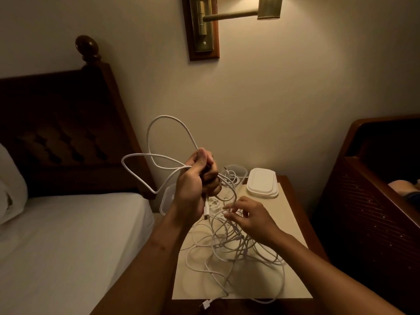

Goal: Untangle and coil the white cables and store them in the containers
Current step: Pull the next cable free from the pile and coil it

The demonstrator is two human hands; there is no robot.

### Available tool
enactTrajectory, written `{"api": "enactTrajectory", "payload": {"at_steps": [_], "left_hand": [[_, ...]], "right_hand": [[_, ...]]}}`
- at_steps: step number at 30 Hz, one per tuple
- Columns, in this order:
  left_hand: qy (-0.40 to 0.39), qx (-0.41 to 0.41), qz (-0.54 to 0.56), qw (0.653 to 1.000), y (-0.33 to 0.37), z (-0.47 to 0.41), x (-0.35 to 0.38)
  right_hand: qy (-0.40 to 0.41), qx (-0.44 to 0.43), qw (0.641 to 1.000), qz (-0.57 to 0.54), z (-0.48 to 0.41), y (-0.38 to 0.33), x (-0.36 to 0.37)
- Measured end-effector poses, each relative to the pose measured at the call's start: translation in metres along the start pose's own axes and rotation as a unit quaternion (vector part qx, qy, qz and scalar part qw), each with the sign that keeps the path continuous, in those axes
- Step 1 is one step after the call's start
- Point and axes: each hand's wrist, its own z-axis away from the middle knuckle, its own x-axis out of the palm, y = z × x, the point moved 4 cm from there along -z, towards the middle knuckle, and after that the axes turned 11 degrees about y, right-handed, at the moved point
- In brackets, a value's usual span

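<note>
Left hand [195, 178] grips looped white cable [159, 155] raised above a surface [261, 201]; right hand [247, 217] pinches strands in the tangled cables [238, 246] beside stacked lids [262, 183].

Bed [68, 235] at left, white sheet, pillow [9, 185] at its far-left edge. Dark wooden headboard [63, 137] with round finial [87, 47]. Brass wall lamp [204, 26] above. Wooden surface [294, 196] carries cream mat [286, 217]. Dark wooden furniture [363, 212] at right.

Cable tangle [238, 244] on nightstand [304, 226] ctr; lids [262, 183] behind, R; bed [68, 235] L.
</note>
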Motion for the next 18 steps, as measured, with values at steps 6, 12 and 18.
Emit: {"api": "enactTrajectory", "payload": {"at_steps": [6, 12, 18], "left_hand": [[0.111, 0.120, -0.288, 0.943, -0.010, -0.005, -0.039], [0.054, 0.076, -0.474, 0.875, -0.052, -0.002, -0.052], [0.002, 0.033, -0.464, 0.885, -0.087, -0.015, -0.039]], "right_hand": [[0.090, 0.031, 0.995, 0.001, -0.012, 0.003, -0.018], [0.134, 0.067, 0.982, -0.112, -0.016, -0.017, -0.038], [0.144, -0.028, 0.981, -0.128, -0.016, -0.046, -0.036]]}}
